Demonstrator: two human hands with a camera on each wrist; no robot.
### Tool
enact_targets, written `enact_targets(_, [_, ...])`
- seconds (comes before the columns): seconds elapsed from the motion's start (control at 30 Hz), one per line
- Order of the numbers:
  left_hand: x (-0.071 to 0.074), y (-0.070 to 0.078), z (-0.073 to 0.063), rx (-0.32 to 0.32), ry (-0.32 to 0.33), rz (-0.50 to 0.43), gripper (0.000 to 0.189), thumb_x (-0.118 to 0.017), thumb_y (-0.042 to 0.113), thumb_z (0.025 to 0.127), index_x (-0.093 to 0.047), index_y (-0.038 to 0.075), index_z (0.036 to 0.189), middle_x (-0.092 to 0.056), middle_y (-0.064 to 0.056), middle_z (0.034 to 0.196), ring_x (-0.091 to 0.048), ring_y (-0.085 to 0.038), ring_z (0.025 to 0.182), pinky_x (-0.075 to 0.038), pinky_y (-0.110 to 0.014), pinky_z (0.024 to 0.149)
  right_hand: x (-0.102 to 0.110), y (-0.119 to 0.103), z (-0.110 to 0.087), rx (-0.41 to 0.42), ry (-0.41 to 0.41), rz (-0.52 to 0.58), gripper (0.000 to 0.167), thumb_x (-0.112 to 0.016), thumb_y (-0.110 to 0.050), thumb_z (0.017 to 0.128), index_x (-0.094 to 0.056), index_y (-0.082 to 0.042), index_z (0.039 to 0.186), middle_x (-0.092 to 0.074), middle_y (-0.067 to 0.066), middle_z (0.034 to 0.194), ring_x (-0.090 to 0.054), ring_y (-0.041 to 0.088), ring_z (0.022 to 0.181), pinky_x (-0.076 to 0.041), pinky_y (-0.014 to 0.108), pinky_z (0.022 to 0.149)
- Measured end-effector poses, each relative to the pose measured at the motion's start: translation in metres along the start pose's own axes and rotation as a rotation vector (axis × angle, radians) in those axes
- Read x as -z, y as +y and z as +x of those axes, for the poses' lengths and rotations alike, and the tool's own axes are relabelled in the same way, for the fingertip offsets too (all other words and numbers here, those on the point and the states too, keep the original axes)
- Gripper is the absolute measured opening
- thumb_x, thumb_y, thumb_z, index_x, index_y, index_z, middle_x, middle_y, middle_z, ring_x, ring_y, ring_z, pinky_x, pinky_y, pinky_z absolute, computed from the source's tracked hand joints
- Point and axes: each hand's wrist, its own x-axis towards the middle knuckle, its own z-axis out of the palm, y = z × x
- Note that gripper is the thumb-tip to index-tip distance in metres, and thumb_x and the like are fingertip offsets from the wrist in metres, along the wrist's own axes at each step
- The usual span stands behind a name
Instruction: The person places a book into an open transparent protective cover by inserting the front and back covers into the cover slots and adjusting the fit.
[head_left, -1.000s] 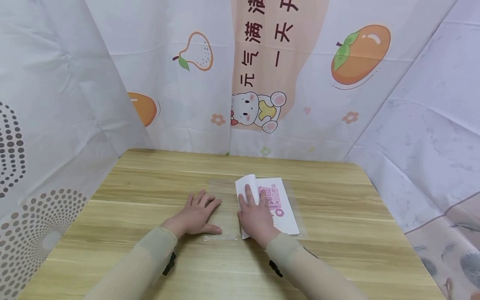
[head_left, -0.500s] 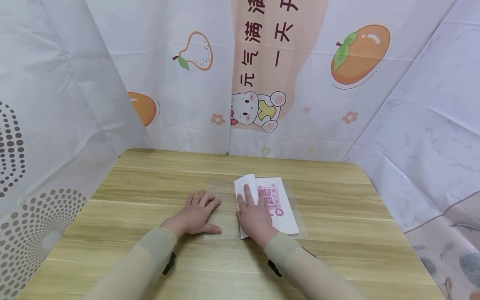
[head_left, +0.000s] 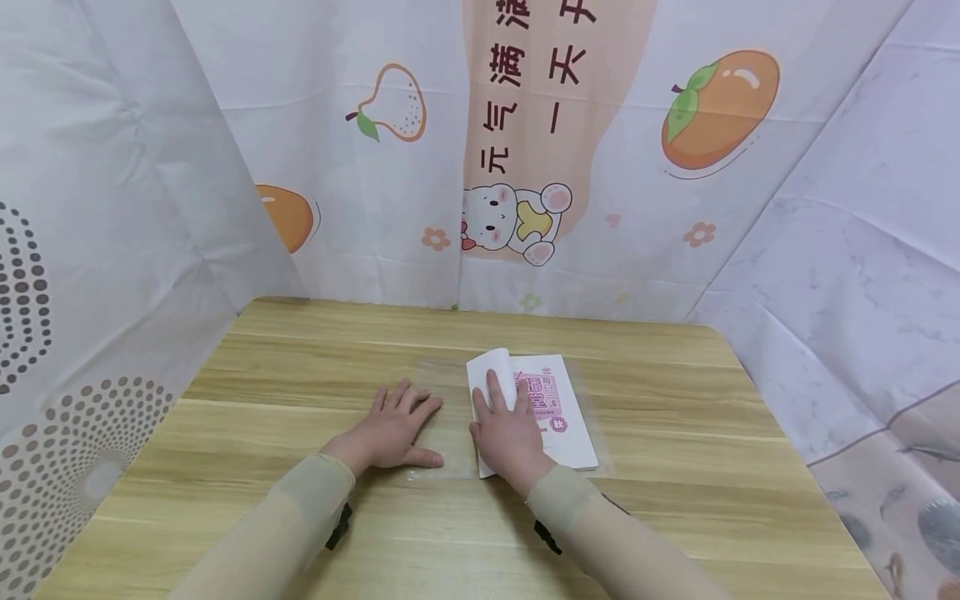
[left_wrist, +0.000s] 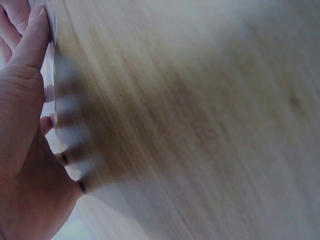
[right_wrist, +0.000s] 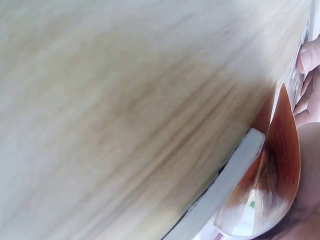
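Observation:
A book (head_left: 576, 437) with pink print on its white page lies on a clear plastic sheet (head_left: 452, 377) spread on the table. Its front leaf is folded back to the left, white side up. My right hand (head_left: 512, 437) presses on that folded leaf (head_left: 480, 372) with fingers spread. In the right wrist view the leaf's glossy orange-brown side (right_wrist: 287, 150) curls beside the book's white page edge (right_wrist: 225, 180). My left hand (head_left: 390, 429) rests on the left part of the plastic sheet, fingers spread and thumb toward the book. The left wrist view shows that hand (left_wrist: 25, 150) at the sheet's edge.
The wooden table (head_left: 300, 358) extends around the sheet on all sides. A white printed curtain (head_left: 360, 208) hangs behind the table's far edge, with further hanging cloths at the left and right.
My right hand has slid slightly to the left along with the folded leaf. The left hand has stayed in place on the plastic sheet.

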Motion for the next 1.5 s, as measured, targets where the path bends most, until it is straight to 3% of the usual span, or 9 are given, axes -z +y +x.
enact_targets(0.3, [0.014,0.01,-0.005,0.001,-0.027,0.028,0.092,-0.064,0.068,0.089,-0.037,0.015,0.158,-0.032,-0.017,0.16,-0.015,-0.053,0.151,-0.014,-0.074,0.116,-0.002,-0.001,0.0,0.018,0.001,-0.047,0.058,-0.048,-0.044,0.107,-0.041,-0.018,0.158,-0.021,0.012,0.17,-0.023,0.052,0.15,-0.025,0.061,0.12])
enact_targets(0.6, [0.006,0.004,-0.002,-0.011,-0.008,0.002,0.096,-0.063,0.071,0.088,-0.035,0.013,0.158,-0.03,-0.018,0.16,-0.013,-0.053,0.151,-0.01,-0.075,0.116,-0.001,-0.001,-0.001,0.052,0.021,-0.108,0.059,-0.046,-0.046,0.107,-0.041,-0.017,0.158,-0.023,0.012,0.169,-0.021,0.035,0.155,-0.025,0.062,0.12])
enact_targets(0.83, [-0.001,-0.001,0.001,-0.007,-0.003,0.007,0.098,-0.062,0.075,0.086,-0.033,0.018,0.16,-0.029,-0.016,0.162,-0.011,-0.052,0.152,-0.008,-0.074,0.117,-0.003,-0.002,0.0,0.055,0.014,-0.11,0.059,-0.045,-0.047,0.108,-0.04,-0.018,0.159,-0.021,0.012,0.17,-0.02,0.033,0.156,-0.024,0.061,0.121])
enact_targets(1.2, [-0.002,-0.001,0.0,-0.016,0.009,-0.007,0.098,-0.061,0.076,0.086,-0.033,0.018,0.16,-0.029,-0.016,0.162,-0.011,-0.051,0.152,-0.007,-0.074,0.117,-0.002,-0.002,0.0,0.065,0.011,-0.145,0.06,-0.045,-0.049,0.107,-0.039,-0.02,0.159,-0.023,0.009,0.169,-0.019,0.025,0.157,-0.022,0.06,0.122])
enact_targets(1.5, [-0.005,-0.004,0.001,-0.015,0.013,-0.012,0.098,-0.061,0.076,0.086,-0.033,0.019,0.16,-0.029,-0.016,0.162,-0.01,-0.051,0.153,-0.007,-0.074,0.117,-0.004,-0.002,0.0,0.063,-0.007,-0.141,0.061,-0.042,-0.051,0.107,-0.036,-0.022,0.161,-0.019,0.008,0.17,-0.016,0.025,0.158,-0.022,0.06,0.122])
